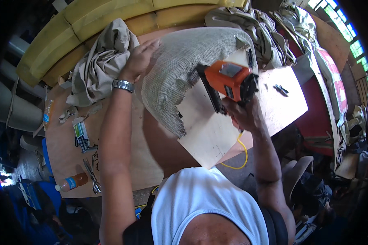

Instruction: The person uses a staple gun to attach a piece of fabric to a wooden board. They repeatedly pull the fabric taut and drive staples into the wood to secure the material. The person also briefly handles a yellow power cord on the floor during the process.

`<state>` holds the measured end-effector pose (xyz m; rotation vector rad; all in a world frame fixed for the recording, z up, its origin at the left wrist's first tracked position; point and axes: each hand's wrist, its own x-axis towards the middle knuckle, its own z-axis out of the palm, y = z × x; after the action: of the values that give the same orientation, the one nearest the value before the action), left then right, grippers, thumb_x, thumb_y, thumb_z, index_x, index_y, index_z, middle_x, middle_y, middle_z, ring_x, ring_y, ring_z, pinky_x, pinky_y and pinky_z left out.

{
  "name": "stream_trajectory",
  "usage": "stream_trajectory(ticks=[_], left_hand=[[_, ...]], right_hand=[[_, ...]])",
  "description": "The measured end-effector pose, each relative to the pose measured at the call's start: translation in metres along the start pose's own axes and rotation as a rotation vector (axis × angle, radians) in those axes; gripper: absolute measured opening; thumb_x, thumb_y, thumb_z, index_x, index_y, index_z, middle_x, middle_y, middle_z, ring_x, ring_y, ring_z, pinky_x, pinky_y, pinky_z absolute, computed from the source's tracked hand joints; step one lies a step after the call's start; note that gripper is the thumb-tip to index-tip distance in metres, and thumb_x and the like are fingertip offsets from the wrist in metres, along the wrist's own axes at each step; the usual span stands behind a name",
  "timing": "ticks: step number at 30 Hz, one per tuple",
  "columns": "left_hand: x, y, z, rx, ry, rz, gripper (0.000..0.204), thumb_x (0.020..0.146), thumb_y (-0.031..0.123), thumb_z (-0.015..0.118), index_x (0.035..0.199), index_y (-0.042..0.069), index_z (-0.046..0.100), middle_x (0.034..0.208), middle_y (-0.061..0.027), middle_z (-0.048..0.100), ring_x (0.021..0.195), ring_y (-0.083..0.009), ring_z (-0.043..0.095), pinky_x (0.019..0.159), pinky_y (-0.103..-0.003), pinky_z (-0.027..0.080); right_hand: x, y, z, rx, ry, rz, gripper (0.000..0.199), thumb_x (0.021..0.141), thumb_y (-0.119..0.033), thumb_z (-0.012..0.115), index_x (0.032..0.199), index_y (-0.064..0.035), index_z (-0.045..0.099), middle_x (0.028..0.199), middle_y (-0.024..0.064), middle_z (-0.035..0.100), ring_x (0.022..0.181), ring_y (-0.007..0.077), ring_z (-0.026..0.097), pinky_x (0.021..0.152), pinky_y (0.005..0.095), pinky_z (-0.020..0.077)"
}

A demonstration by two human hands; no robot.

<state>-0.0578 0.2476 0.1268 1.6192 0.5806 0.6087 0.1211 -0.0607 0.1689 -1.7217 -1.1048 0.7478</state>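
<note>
From the head view, my right hand [244,114] is clenched round the grip of the orange stapler [230,81], its nose down on the panel [208,130] where the mesh [180,69] ends in a frayed edge; a yellow hose [243,153] loops from under my fist. My left hand [140,59] lies flat and open on the far side of the mesh, fingers spread, grasping nothing, only pressing the cloth down over the curve. The stapler looks heavy and rigid, best held by the handle as I have it. I judge the mesh to be light, limp and loosely woven, likely to ravel if pulled by its ragged edge, so a flat palm suits it better than a pinch. The panel seems thin, stiff and light; its near corner hangs past the table [122,163] toward me and could tip, so I would hold it by an edge. The table is bare wood, scattered at my left with pliers [93,175], a small box [80,131], two plastic bottles, the nearer one [71,182] orange. Beige cloth [100,65] is heaped just beside my left hand, yellow foam [90,20] lies behind it, and more fabric is piled at the far right. The room is a crowded workshop with windows in the upper right
</note>
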Motion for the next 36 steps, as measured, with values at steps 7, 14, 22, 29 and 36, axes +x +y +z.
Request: stream_trajectory(ticks=[7, 14, 22, 29, 36], left_hand=[[-0.006, -0.021, 0.010, 0.569, -0.181, 0.257, 0.054, 0.105, 0.031, 0.038, 0.147, -0.002, 0.039, 0.152, -0.0173, 0.041, 0.145, -0.0281, 0.032, 0.120, -0.034, 0.021], [-0.080, 0.002, 0.053, 0.617, 0.037, 0.360, 0.051, 0.104, 0.038, 0.040, 0.148, 0.013, 0.043, 0.155, -0.0096, 0.039, 0.146, -0.0324, 0.030, 0.119, -0.053, 0.017], [-0.110, -0.017, 0.054, 0.501, 0.197, 0.499, 0.058, 0.098, 0.034, 0.054, 0.150, 0.012, 0.040, 0.154, -0.0151, 0.039, 0.146, -0.0349, 0.029, 0.117, -0.056, 0.014], [-0.126, -0.022, 0.070, 0.679, 0.298, 0.495, 0.073, 0.093, 0.043, 0.056, 0.148, 0.001, 0.034, 0.152, -0.0220, 0.036, 0.140, -0.0403, 0.033, 0.116, -0.049, 0.023], [-0.122, -0.026, 0.075, 0.570, 0.322, 0.539, 0.095, 0.072, 0.027, 0.082, 0.150, 0.007, 0.032, 0.153, -0.0197, 0.035, 0.144, -0.0442, 0.027, 0.110, -0.064, 0.021]], right_hand=[[-0.033, 0.051, -0.004, -0.081, -0.019, -0.059, 0.030, 0.091, -0.019, 0.068, 0.113, -0.0010, 0.059, 0.076, 0.0045, 0.064, 0.066, 0.0137, 0.060, 0.061, 0.0319, 0.0500], [-0.033, 0.049, 0.005, -0.035, 0.077, 0.014, 0.030, 0.090, -0.020, 0.069, 0.109, 0.0001, 0.059, 0.075, 0.0065, 0.065, 0.064, 0.0134, 0.064, 0.060, 0.0310, 0.0530], [-0.051, 0.015, 0.028, -0.536, 0.070, -0.258, 0.034, 0.080, -0.021, 0.083, 0.105, -0.0036, 0.067, 0.088, 0.0095, 0.072, 0.077, 0.0221, 0.071, 0.073, 0.0340, 0.0573], [-0.044, -0.030, 0.030, -0.542, 0.028, -0.337, 0.038, 0.077, -0.024, 0.085, 0.106, -0.0065, 0.068, 0.089, 0.0088, 0.072, 0.079, 0.0243, 0.072, 0.073, 0.0359, 0.0580], [-0.028, -0.032, 0.041, -0.443, -0.022, -0.298, 0.037, 0.078, -0.021, 0.085, 0.106, -0.0047, 0.067, 0.085, 0.0103, 0.072, 0.075, 0.0198, 0.070, 0.070, 0.0347, 0.0568]])
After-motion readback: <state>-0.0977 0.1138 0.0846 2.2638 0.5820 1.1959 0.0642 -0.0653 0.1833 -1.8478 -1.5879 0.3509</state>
